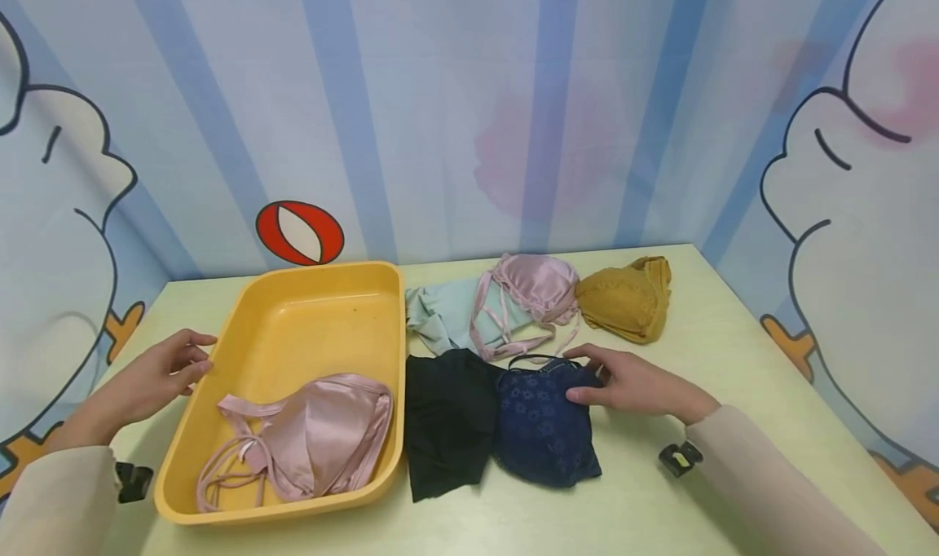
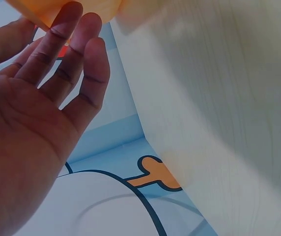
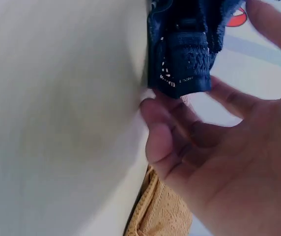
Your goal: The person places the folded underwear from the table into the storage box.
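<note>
A yellow tray point(image 1: 401, 328) stands left of centre in the head view, with a pink satin bra point(image 1: 323, 434) lying in its near end. Beside the tray's left rim is my left hand point(image 1: 157, 377), its fingers loosely bent and close to the tray wall, also in the left wrist view. My right hand point(image 1: 634, 383) is at the right edge of a navy lace bra point(image 1: 543, 425), thumb and fingers apart around that edge. In the right wrist view the fingers point(image 3: 160, 142) reach under the navy band point(image 3: 187, 64). Left of the navy bra, a black garment point(image 1: 447, 425) lies against the tray.
Behind the navy bra lie a pale green garment point(image 1: 458, 307), a second pink bra point(image 1: 539, 283) with trailing straps, and a mustard bra point(image 1: 623, 299). A light wood-grain table point(image 1: 734, 360) carries everything. A printed curtain point(image 1: 469, 116) hangs along its back edge.
</note>
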Available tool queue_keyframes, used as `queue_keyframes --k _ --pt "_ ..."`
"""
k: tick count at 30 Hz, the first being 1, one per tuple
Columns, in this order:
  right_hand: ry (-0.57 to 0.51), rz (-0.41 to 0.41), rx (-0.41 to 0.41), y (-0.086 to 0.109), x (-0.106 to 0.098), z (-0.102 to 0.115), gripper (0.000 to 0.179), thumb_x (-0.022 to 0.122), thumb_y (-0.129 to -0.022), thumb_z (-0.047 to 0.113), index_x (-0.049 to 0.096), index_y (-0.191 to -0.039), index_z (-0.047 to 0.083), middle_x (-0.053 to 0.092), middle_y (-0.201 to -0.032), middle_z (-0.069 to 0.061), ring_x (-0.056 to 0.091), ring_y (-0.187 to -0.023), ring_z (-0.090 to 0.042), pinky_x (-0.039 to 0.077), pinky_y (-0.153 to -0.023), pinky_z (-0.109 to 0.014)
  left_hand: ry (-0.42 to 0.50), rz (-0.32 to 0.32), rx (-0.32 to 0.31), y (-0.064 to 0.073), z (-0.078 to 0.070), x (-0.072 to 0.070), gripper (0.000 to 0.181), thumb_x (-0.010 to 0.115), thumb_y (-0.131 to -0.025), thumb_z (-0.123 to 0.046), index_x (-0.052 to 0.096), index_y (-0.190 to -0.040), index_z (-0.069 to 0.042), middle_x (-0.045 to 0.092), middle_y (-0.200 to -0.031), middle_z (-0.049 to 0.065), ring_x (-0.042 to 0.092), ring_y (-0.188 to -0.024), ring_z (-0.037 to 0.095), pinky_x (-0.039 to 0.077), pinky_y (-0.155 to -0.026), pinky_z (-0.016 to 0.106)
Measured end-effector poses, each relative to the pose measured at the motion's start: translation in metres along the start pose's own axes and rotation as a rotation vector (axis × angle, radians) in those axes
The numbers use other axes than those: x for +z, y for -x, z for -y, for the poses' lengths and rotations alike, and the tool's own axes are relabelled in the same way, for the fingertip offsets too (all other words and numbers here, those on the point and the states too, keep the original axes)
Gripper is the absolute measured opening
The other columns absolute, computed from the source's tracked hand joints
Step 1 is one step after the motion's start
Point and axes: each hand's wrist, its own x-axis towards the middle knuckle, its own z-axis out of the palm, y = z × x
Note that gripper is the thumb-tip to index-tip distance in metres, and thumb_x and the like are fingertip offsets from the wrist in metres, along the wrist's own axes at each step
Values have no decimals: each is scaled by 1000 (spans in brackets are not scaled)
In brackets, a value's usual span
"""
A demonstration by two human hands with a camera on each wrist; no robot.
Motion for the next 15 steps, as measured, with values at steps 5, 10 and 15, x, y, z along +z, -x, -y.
queue_keyframes --k 5,10,15 --pt "-5 -20 -61 -1 6 4 73 65 -83 54 42 -141 17 57 -116 -5 55 -97 -19 46 -77 -38 2 -2 0 0 0 0 43 52 -99 -16 39 -130 9 59 -103 18 61 -89 24 54 -67 33" --pt "-41 -61 -146 0 8 3 66 70 -81 49 45 -136 23 52 -125 -2 51 -111 -24 45 -87 -44 0 -2 8 1 1 -1 42 52 -99 -16 39 -130 9 60 -102 17 61 -87 19 53 -67 32" --pt "-31 -90 -228 2 10 3 41 71 -83 42 56 -118 28 55 -115 9 51 -107 -18 41 -91 -45 0 -4 17 0 2 0 41 52 -98 -14 39 -130 10 60 -103 18 61 -87 23 53 -66 32"
